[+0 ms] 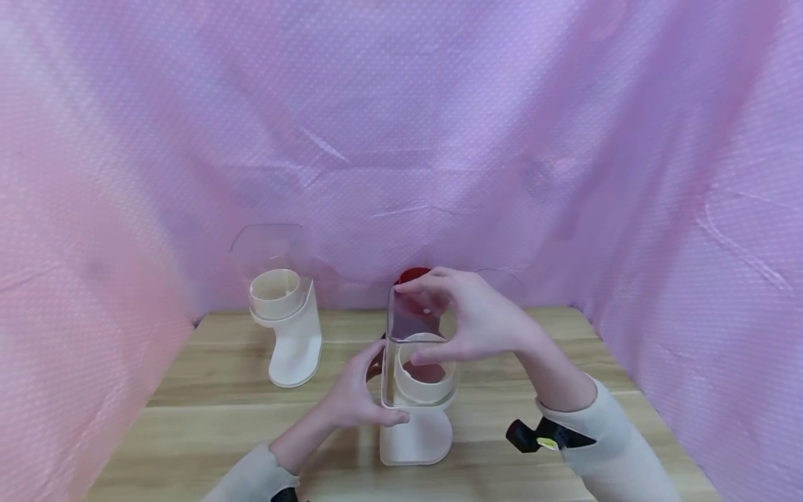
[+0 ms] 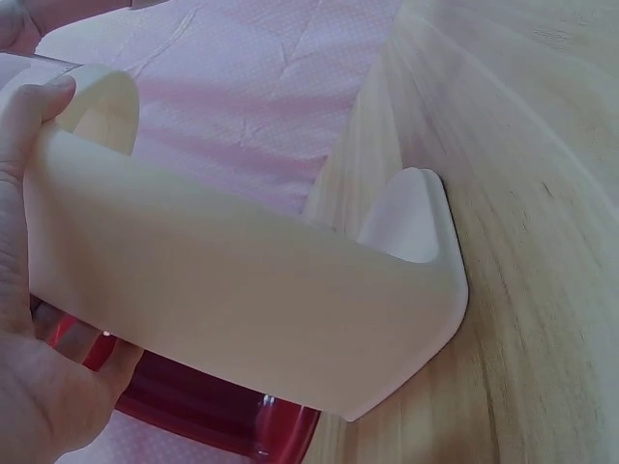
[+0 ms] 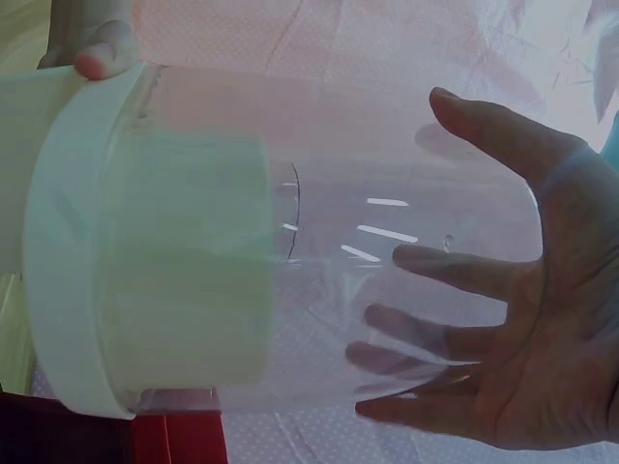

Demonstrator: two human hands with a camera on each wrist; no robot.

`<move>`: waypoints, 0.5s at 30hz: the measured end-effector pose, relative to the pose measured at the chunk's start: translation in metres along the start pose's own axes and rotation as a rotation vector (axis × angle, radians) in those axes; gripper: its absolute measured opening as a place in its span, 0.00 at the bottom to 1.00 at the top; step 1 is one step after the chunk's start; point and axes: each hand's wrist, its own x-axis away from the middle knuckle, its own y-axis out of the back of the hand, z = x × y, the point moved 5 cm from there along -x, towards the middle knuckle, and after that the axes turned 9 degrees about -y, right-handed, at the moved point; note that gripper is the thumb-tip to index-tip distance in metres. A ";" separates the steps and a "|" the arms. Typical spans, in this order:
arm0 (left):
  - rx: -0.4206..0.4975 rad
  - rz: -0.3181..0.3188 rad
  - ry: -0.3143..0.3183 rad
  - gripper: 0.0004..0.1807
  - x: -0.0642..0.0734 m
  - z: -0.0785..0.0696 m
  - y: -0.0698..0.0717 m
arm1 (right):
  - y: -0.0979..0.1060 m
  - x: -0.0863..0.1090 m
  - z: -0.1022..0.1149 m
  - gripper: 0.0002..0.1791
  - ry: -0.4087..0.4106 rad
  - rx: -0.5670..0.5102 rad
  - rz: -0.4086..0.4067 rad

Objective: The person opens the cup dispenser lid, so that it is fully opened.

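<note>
Upright on the table stands a cream plastic stand with a round ring-shaped holder on top. A clear plastic cover fits around the ring and rises above it, its lower edge at the stand's cream rim. My left hand grips the upper part of the stand from the left, thumb in front near the rim; the left wrist view shows its fingers around the cream back. My right hand holds the clear cover by its closed top end, fingers and thumb spread around it.
At the left stands another cream stand with a clear cover above its ring. Behind the held one is a red item, partly hidden. A faint clear curved edge shows at the right. Pink sheeting encloses the wooden table.
</note>
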 end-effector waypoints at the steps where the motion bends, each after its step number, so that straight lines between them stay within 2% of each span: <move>1: -0.001 0.003 -0.014 0.53 -0.001 0.000 -0.001 | 0.000 0.002 0.000 0.44 0.002 0.000 0.009; 6: -0.012 0.004 -0.063 0.52 -0.002 0.002 -0.005 | 0.000 0.006 0.004 0.44 -0.005 0.001 0.034; 15: 0.040 -0.004 -0.004 0.50 -0.004 0.002 -0.004 | -0.001 0.020 0.016 0.47 -0.068 0.073 -0.004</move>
